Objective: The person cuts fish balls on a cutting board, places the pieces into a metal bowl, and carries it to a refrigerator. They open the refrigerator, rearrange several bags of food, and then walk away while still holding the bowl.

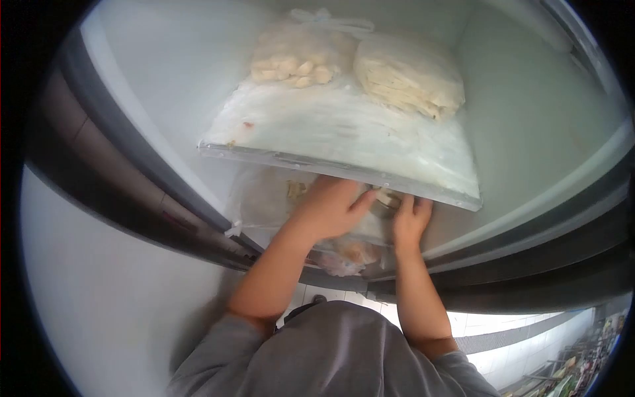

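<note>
My left hand (334, 208) reaches under the front edge of the upper shelf (317, 165) of a cold cabinet; its thumb points to the right and its other fingers are hidden beneath the shelf. Between the hands lies a pale food item (385, 197), partly covered by the shelf edge. My right hand (411, 215) is closed at the right side of this item, fingers bent just below the metal edge. What kind of food it is I cannot tell. Left of my left wrist, a brownish piece (296, 190) lies on the lower shelf (261, 205).
On the upper shelf stand a tied clear bag of round pale pieces (294, 66) and a bag of flat, stacked pale sheets (410, 73). A bagged pinkish item (344, 258) lies below my forearms. Cabinet walls (536, 119) close in both sides; white floor tiles (489, 324) show behind.
</note>
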The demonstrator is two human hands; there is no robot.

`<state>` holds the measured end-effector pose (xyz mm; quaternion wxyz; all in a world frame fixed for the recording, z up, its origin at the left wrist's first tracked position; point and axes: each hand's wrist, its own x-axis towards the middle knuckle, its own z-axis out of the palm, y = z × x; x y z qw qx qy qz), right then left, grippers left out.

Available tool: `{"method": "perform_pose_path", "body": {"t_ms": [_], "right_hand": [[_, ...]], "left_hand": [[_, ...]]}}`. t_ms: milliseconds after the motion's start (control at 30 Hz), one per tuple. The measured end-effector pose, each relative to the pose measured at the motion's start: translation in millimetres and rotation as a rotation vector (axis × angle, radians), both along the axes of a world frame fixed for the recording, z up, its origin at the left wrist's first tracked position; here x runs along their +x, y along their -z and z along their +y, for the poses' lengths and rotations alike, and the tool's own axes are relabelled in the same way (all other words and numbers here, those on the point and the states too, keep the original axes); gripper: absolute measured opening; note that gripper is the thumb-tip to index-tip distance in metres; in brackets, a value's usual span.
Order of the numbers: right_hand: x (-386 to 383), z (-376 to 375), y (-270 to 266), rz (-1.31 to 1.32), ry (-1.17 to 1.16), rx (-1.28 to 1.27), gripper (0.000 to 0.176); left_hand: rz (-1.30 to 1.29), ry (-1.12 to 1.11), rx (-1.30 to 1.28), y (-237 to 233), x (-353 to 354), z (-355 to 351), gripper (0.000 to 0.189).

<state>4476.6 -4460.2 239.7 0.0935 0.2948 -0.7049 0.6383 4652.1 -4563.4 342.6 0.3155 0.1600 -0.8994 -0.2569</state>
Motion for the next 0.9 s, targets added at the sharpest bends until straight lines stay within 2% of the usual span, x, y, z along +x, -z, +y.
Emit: {"method": "perform_pose_path", "body": {"t_ms": [67,100,133,167,233,300,333,400,433,467,500,533,600,633,667,700,733,767,833,867,900], "right_hand": [[13.2,13.2,-16.6,0.349,0.031,0.072,0.036],[20.0,14.4,-24.5,0.350,0.020,0.074,0.036],[29.7,13.2,-30.3,0.545,-0.117,0.075,0.038],[41.9,11.7,-34.4,0.735,-0.255,0.074,0.040],[66.7,-13.1,-45.6,0.708,-0.482,0.176,0.039],[85.9,-41.6,-56.8,0.760,-0.453,0.352,0.039],[87.7,-54.1,-56.8,0.761,-0.453,0.353,0.039],[85.2,-74.6,-48.4,0.681,-0.465,0.760,0.044],[85.6,-75.1,-46.4,0.685,-0.466,0.757,0.044],[85.4,-76.7,-45.1,0.624,-0.508,0.653,0.045],[85.1,-78.8,-43.2,0.564,-0.555,0.550,0.045],[89.3,-73.8,-47.6,0.574,-0.571,0.551,0.045],[98.0,-58.0,-59.3,0.019,-0.546,0.442,0.038],[94.9,-58.7,-53.9,0.022,-0.560,0.444,0.038],[90.1,-60.8,-46.6,0.000,-0.672,0.291,0.024],[86.6,-62.1,-41.6,-0.021,-0.781,0.135,0.016],[91.6,-54.2,-61.6,0.336,-0.834,0.083,0.019],[95.7,-52.0,-64.6,0.338,-0.838,0.081,0.019],[104.4,-47.3,-65.4,0.477,-1.083,0.183,0.040],[107.8,-45.2,-59.3,0.479,-1.081,0.182,0.040],[110.7,-44.7,-49.6,0.334,-1.103,0.209,0.050]], "left_hand": [[0.392,-0.166,-0.009,31.3,41.3,-1.8,0.040],[0.459,-0.344,-0.126,40.6,58.9,-3.5,0.043],[0.521,-0.523,-0.245,48.7,74.6,-5.0,0.047],[0.517,-0.534,-0.242,56.4,90.3,-6.1,0.047],[0.301,-0.807,-0.275,70.4,111.7,-5.0,0.047],[0.259,-0.812,-0.238,84.0,119.5,1.9,0.049],[0.206,-0.818,-0.197,91.0,122.6,7.7,0.051],[0.183,-0.855,-0.145,101.0,120.6,17.9,0.053],[0.158,-0.894,-0.092,102.0,121.0,21.0,0.056],[0.164,-0.900,-0.094,100.3,124.9,21.5,0.056],[0.164,-0.842,0.194,98.1,130.5,21.9,0.056],[0.164,-0.777,0.485,98.5,136.6,24.3,0.057],[0.133,-0.798,0.470,101.1,144.0,20.0,0.051],[0.095,-0.800,0.447,101.2,147.1,16.8,0.046],[0.099,-0.810,0.446,100.1,147.7,15.5,0.046],[0.285,-0.681,0.518,97.1,145.7,16.8,0.040],[0.466,-0.540,0.584,94.5,140.2,17.4,0.034],[0.469,-0.544,0.582,77.6,132.9,23.8,0.034],[0.563,-0.372,0.468,39.4,119.3,40.3,0.027],[0.564,-0.369,0.467,29.5,114.6,45.0,0.027],[0.527,-0.313,0.333,20.7,110.5,49.0,0.027]]}}
